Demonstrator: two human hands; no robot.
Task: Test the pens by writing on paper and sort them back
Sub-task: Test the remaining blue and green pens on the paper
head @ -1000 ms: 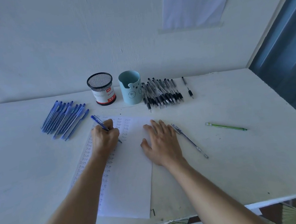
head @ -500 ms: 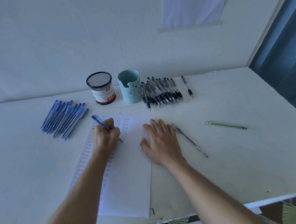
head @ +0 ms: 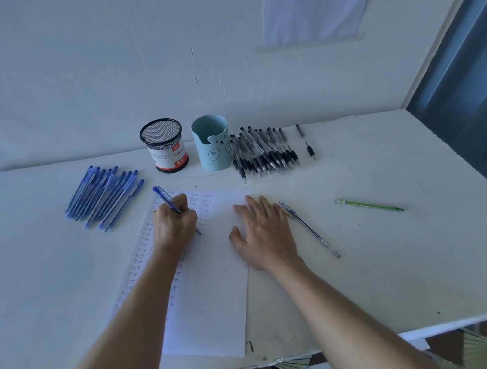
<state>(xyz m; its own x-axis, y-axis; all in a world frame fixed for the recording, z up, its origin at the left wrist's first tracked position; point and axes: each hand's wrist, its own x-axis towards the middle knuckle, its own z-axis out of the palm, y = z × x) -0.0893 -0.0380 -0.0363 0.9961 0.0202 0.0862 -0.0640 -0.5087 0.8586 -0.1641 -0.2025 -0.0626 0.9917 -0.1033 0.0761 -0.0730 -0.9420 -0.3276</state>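
The left hand (head: 173, 223) curls its fingers round a blue pen (head: 166, 200), gripping it low on the barrel with the cap end tilted up and away to the left and the tip down on the paper (head: 215, 299). The sheet lies on the white surface (head: 406, 270) in front of the person, slightly skewed, and bears columns of small handwritten words down its left part and across the top; its right and lower parts are bare. The right hand (head: 263, 232) lies flat, fingers straight and a little spread, holding nothing; it presses on the right edge of the sheet, thumb on the paper. Just beside its little finger a clear pen (head: 309, 228) lies slanted on the surface, and farther right, well apart, lies a green pen (head: 368, 205). To the far left of the sheet a row of blue pens (head: 105, 195) lies side by side, all slanted the same way. At the back, near the wall (head: 63, 85), a black mesh cup (head: 163, 145) with a red and white label stands upright beside a teal cup (head: 211, 141) with a bear face. Touching the teal cup on its right, a heap of black pens (head: 263, 154) lies with tips towards the person, and one more black pen (head: 310, 151) lies just apart from the heap.
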